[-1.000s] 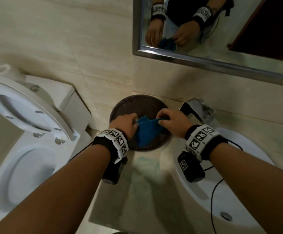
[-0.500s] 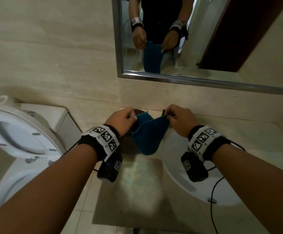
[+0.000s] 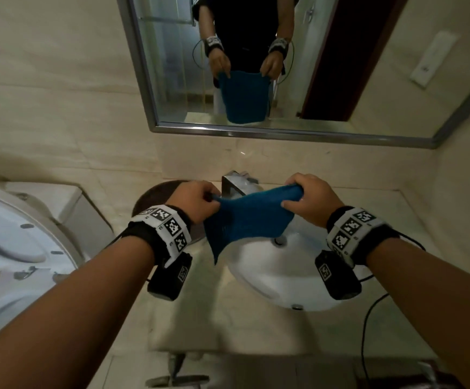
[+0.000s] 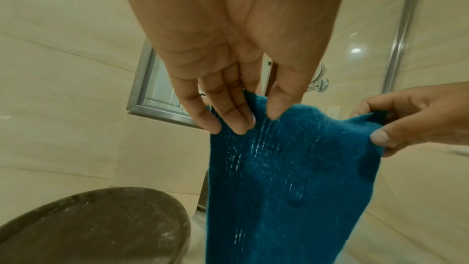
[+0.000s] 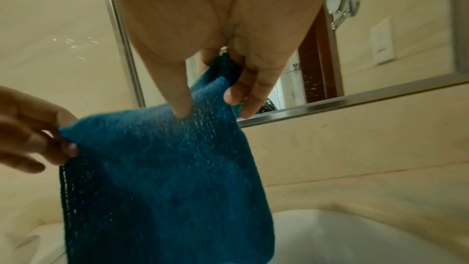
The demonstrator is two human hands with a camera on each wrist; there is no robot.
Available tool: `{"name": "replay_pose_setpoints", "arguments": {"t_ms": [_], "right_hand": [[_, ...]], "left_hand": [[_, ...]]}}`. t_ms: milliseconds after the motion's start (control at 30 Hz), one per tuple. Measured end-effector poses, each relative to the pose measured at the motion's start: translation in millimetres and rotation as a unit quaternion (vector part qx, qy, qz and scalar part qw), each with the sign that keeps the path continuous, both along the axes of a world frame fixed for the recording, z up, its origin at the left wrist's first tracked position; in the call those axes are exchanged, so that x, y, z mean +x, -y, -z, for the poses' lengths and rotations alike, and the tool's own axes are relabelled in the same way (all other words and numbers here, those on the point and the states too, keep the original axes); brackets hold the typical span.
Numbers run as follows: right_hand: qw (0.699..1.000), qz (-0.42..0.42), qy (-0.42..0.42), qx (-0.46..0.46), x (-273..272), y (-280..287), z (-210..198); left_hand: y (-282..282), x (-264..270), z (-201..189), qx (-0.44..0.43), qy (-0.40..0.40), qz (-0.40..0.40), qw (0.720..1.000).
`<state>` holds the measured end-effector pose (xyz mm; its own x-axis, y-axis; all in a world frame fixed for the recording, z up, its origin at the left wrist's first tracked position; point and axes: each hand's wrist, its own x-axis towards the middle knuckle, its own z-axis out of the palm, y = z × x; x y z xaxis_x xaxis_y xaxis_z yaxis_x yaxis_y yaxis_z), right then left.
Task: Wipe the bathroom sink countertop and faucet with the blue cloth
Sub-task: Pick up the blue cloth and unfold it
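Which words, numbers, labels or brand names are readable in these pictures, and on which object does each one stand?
No readable words or numbers.
Left wristband: black-and-white square code patterns only, no letters.
Right wristband: the same kind of patterns.
Wall plate: a small dark mark, too blurred to read.
Blue cloth: no label visible.

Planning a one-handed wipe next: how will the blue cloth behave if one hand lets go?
Likely floppy: the blue cloth sags between the left hand and right hand. Probably light, since fingertip pinches hold it. Released, it would likely swing limp.

the blue cloth [image 3: 246, 220] hides most of the faucet [image 3: 235, 184].
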<state>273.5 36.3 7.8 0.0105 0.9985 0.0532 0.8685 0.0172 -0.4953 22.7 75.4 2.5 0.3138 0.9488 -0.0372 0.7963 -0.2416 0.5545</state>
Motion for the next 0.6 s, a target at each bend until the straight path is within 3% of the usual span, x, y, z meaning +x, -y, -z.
{"name": "replay_pose_setpoints", "arguments": {"t_ms": [133,300,600], "right_hand": [[1.0,0.009,-0.016,0.001,43,30,4],[1.0,0.002,-0.03,0.003,79,51,6],[0.995,0.001,-0.089,-0.044,95,57,3]], "left_hand": [[24,32,1,0.034,-0.057,0.007,0.998],[49,68,2,0.05,-0.059,0.004,0.997],[56,123,-15,-0.07,0.107,0.127,0.984]]}}
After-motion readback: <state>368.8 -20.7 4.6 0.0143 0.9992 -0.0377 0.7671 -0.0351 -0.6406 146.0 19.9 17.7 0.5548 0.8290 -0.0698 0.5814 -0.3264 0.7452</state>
